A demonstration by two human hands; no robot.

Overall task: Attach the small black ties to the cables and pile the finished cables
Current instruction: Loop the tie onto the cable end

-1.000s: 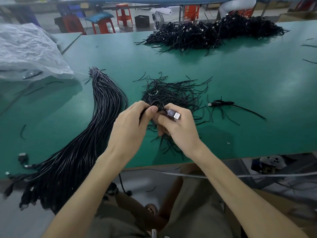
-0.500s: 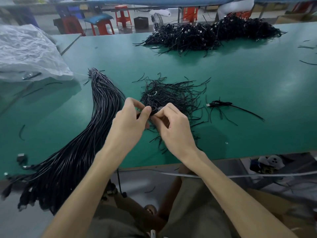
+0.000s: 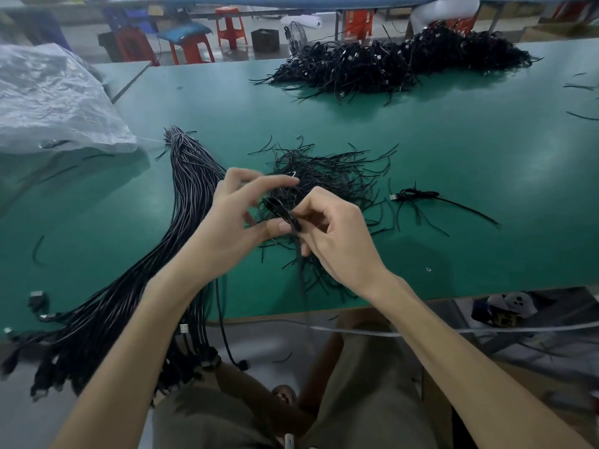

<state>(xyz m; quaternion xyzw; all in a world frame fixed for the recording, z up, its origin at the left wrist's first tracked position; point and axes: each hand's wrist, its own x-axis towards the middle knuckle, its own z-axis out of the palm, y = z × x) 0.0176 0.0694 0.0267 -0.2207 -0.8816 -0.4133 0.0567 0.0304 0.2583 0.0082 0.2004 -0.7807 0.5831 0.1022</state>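
The right hand (image 3: 337, 234) had its fingers curled, pinching a coiled cable (image 3: 285, 215) at the coil's near end. The left hand (image 3: 240, 209) was wide, its fingers lifted and spread, only the thumb tip touching the coil. The coil was held above the heap of loose ties (image 3: 330, 179), its long axis running from far-left to near-right between the hands, with one tail hanging straight down toward the table (image 3: 453, 157) edge. Left of the hands lay a bundle of straight cables (image 3: 191, 189), long axis far to near-left, its plug ends drooping over the edge. A tied cable (image 3: 415, 194) lay to the right, plug pointing left. The finished pile (image 3: 389, 63) sat across the table's far side, well apart.
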